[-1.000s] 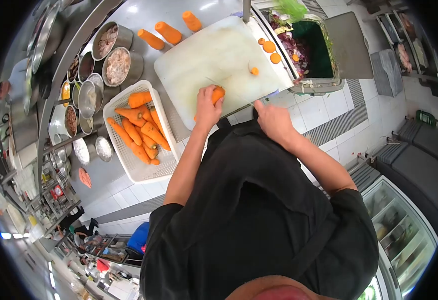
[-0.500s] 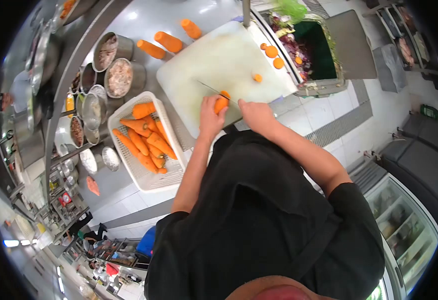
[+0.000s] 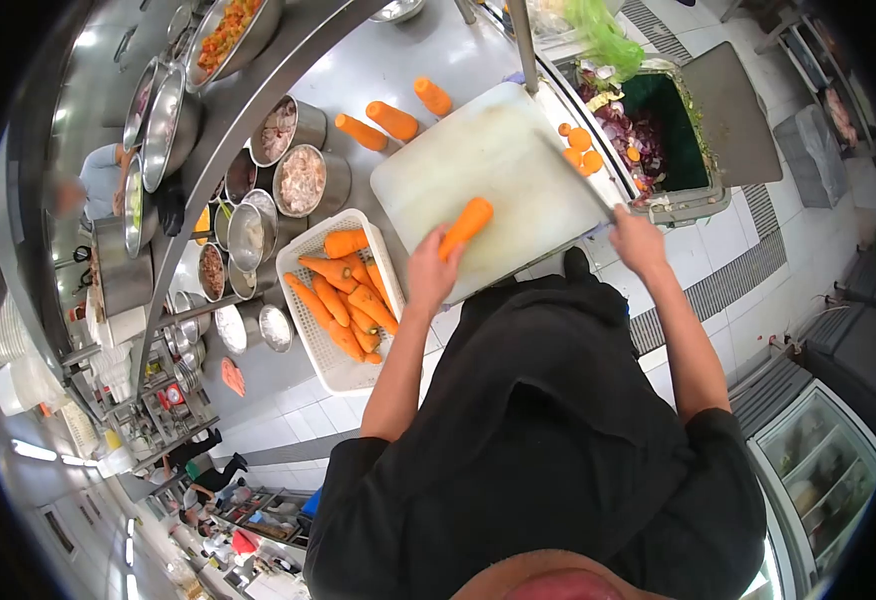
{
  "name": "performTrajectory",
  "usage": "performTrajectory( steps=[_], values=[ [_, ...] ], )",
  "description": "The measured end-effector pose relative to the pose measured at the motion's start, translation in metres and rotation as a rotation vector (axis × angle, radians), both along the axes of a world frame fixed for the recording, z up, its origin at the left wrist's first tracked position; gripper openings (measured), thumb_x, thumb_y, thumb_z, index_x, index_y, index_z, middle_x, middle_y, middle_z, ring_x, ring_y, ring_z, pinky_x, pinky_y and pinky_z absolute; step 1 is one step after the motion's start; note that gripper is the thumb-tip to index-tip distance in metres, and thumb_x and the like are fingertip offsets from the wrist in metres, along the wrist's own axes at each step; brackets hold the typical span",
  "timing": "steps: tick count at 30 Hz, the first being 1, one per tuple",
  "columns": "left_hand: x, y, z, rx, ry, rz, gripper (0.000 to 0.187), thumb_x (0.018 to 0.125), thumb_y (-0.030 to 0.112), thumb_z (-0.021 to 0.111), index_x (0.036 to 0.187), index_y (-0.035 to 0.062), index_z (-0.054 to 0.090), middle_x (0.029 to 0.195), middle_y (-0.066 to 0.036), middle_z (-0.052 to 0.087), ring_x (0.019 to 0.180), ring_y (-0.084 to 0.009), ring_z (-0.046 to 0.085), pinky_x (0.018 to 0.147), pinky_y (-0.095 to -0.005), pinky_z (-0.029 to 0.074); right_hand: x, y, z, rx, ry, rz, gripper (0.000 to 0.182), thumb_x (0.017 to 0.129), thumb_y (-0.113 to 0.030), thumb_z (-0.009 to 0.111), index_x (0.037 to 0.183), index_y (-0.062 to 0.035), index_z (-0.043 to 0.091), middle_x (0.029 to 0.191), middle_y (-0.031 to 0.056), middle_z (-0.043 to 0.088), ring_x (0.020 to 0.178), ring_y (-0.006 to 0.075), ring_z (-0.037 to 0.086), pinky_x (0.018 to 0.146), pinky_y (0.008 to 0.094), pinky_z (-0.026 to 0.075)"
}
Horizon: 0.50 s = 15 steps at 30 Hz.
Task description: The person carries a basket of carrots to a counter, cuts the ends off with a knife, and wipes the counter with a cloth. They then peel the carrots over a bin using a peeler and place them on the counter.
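My left hand point(image 3: 432, 272) grips the narrower end of a peeled carrot point(image 3: 472, 218), its thick end tilted over the white cutting board point(image 3: 518, 135). At the board's right edge, my right hand point(image 3: 638, 240) is closed around the handle of a knife. The blade is thin and hard to make out, pointing up the image along that edge. Just beyond the blade lie several cut carrot ends point(image 3: 579, 138) on a white strip beside the board. Three more peeled carrots point(image 3: 392, 120) lie past the board's upper left edge.
A white basket point(image 3: 350, 378) of carrots stands left of the board. Metal pots point(image 3: 310, 182) of food line the counter behind it. A green waste bin point(image 3: 670, 110) with scraps is at the right. A metal shelf edge point(image 3: 248, 125) and post point(image 3: 525, 45) rise near the board.
My left hand has lifted the carrot and turned it over the board. My right hand has moved right with the knife, and the small piece on the board is now off its surface.
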State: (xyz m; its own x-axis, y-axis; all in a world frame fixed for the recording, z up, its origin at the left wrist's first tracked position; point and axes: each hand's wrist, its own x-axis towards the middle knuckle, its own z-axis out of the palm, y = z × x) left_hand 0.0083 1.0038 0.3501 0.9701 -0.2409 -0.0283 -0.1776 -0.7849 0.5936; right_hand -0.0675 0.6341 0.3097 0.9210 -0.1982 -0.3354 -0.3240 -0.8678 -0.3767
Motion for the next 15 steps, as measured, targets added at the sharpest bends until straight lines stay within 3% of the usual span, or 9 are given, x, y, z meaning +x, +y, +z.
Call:
performTrajectory(
  steps=[4, 8, 10, 15],
  values=[
    [0.099, -0.043, 0.035, -0.011, -0.293, -0.140, 0.026, 0.088, 0.023, 0.074, 0.102, 0.0018, 0.069, 0.098, -0.017, 0.069, 0.092, -0.0371, 0.066, 0.082, -0.0434, 0.053, -0.022, -0.026, 0.017, -0.020, -0.056, -0.156, 0.031, 0.086, -0.016, 0.059, 0.114, -0.0052, 0.055, 0.080, 0.0234, 0.070, 0.078, 0.0431, 0.069, 0.072, 0.0557, 0.054],
    [0.200, -0.096, 0.051, -0.035, -0.460, -0.278, 0.022, 0.087, 0.021, 0.075, 0.097, 0.0021, 0.070, 0.098, -0.016, 0.066, 0.089, -0.0354, 0.066, 0.078, -0.0413, 0.052, -0.035, -0.011, 0.030, -0.003, -0.072, -0.137, 0.022, 0.086, -0.016, 0.059, 0.104, -0.0042, 0.056, 0.077, 0.0233, 0.069, 0.074, 0.0437, 0.068, 0.068, 0.0557, 0.053],
    [0.238, -0.118, 0.057, 0.107, -0.383, -0.290, 0.020, 0.088, 0.021, 0.072, 0.098, 0.0040, 0.071, 0.103, -0.016, 0.066, 0.095, -0.0341, 0.065, 0.082, -0.0426, 0.052, -0.040, 0.000, 0.032, 0.000, -0.090, -0.148, 0.018, 0.086, -0.016, 0.059, 0.099, -0.0043, 0.055, 0.076, 0.0228, 0.068, 0.073, 0.0438, 0.067, 0.067, 0.0556, 0.053],
    [0.313, -0.142, 0.010, 0.436, -0.232, -0.325, 0.022, 0.088, 0.025, 0.071, 0.099, 0.0060, 0.071, 0.107, -0.013, 0.067, 0.101, -0.0318, 0.065, 0.088, -0.0437, 0.051, -0.049, 0.021, 0.033, 0.085, -0.077, -0.019, 0.017, 0.087, -0.016, 0.059, 0.099, -0.0050, 0.054, 0.076, 0.0232, 0.068, 0.073, 0.0441, 0.068, 0.067, 0.0558, 0.053]
  ],
)
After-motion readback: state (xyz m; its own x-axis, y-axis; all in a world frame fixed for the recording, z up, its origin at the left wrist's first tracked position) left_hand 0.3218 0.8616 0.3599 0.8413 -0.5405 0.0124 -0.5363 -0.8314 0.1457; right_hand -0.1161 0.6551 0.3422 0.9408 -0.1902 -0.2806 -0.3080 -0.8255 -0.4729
